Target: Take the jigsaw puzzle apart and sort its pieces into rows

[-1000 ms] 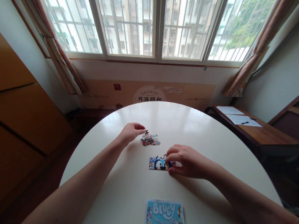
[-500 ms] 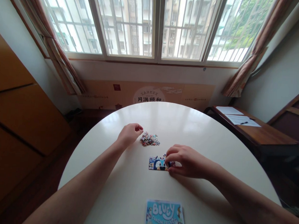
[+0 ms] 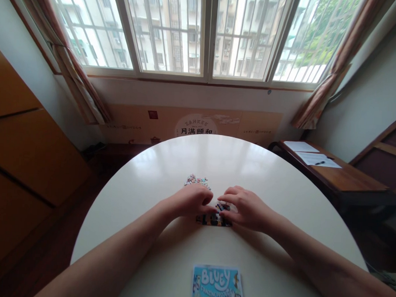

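A partly assembled jigsaw puzzle [image 3: 211,221] lies on the round white table, its upper part covered by my hands. My left hand [image 3: 194,200] is over its left side, fingers curled and thumb pointing right; whatever its fingertips hold is too small to make out. At the puzzle's right edge, my right hand [image 3: 246,207] rests with fingers and thumb apart, touching the pieces. Just beyond my left hand is a pile of loose puzzle pieces [image 3: 196,180], partly hidden by it.
A blue "Bluey" picture card or box [image 3: 216,287] lies near the front of the white table [image 3: 144,172]. At the right, a brown wooden table [image 3: 357,175] bears papers [image 3: 317,160] and a pen. A barred window and curtains are behind.
My left hand has moved right and nearer, from beside the loose pile to over the puzzle. My right hand stays at the puzzle's right side, its fingers spread a little more.
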### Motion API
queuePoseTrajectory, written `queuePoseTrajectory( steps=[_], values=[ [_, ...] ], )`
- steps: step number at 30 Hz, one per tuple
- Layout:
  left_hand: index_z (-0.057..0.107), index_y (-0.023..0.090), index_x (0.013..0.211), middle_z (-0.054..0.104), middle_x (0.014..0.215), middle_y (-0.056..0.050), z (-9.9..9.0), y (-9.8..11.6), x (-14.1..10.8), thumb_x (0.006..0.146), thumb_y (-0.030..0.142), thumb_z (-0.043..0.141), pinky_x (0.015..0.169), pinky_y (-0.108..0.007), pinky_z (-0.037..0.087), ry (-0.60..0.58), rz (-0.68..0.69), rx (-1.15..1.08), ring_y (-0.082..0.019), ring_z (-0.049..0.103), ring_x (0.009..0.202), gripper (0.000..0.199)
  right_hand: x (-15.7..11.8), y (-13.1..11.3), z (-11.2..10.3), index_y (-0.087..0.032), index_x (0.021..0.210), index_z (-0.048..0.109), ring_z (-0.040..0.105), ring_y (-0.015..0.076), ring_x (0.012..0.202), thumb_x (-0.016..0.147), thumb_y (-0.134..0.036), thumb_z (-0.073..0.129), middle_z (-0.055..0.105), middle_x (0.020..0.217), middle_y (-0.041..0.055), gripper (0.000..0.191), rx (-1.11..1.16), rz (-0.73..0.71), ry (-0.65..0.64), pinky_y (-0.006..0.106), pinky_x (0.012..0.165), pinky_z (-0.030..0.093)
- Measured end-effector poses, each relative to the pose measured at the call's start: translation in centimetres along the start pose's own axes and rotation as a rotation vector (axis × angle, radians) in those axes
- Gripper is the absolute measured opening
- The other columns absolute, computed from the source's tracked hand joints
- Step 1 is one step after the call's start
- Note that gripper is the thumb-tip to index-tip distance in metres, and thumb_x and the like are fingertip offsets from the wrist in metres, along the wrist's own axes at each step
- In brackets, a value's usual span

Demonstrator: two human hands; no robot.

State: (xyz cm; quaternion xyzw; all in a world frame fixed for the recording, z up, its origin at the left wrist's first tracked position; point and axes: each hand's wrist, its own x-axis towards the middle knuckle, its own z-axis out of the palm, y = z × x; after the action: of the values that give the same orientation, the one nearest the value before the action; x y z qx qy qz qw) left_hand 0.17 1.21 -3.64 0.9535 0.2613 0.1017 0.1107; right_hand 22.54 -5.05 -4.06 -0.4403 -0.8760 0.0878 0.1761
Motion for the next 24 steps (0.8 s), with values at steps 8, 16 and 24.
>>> queuePoseTrajectory(
  steps=[8, 16, 24],
  values=[
    [0.049, 0.018, 0.054, 0.046, 0.053, 0.004, 0.3, -0.2, 0.2, 0.078, 0.04, 0.07, 0.05, -0.026, 0.024, -0.021, -0.004, -0.025, -0.011, 0.036, 0.052, 0.039, 0.2, -0.5, 0.1, -0.023, 0.105, 0.071, 0.059, 0.0231, 0.097, 0.084, -0.028, 0.068, 0.066, 0.1, 0.0077, 0.022, 0.068, 0.015, -0.034, 0.037, 0.086, 0.047],
    [0.048, 0.018, 0.054, 0.045, 0.051, 0.004, 0.3, -0.1, 0.3, 0.077, 0.044, 0.069, 0.051, -0.026, 0.022, -0.035, -0.056, -0.037, -0.01, 0.035, 0.05, 0.04, 1.0, -0.1, 0.4, -0.02, 0.096, 0.072, 0.059, 0.0188, 0.085, 0.077, -0.022, 0.071, 0.064, 0.091, 0.0055, 0.02, 0.236, 0.117, -0.07, 0.03, 0.077, 0.047],
    [0.044, 0.018, 0.054, 0.041, 0.05, 0.006, -0.2, 0.4, 0.4, 0.075, 0.045, 0.068, 0.05, -0.026, 0.021, -0.074, -0.107, -0.05, -0.01, 0.034, 0.05, 0.042, 1.9, 0.5, 1.2, -0.016, 0.087, 0.073, 0.055, 0.0126, 0.063, 0.072, -0.023, 0.071, 0.063, 0.069, -0.0007, 0.017, 0.423, 0.221, -0.145, 0.023, 0.057, 0.04]
  ],
)
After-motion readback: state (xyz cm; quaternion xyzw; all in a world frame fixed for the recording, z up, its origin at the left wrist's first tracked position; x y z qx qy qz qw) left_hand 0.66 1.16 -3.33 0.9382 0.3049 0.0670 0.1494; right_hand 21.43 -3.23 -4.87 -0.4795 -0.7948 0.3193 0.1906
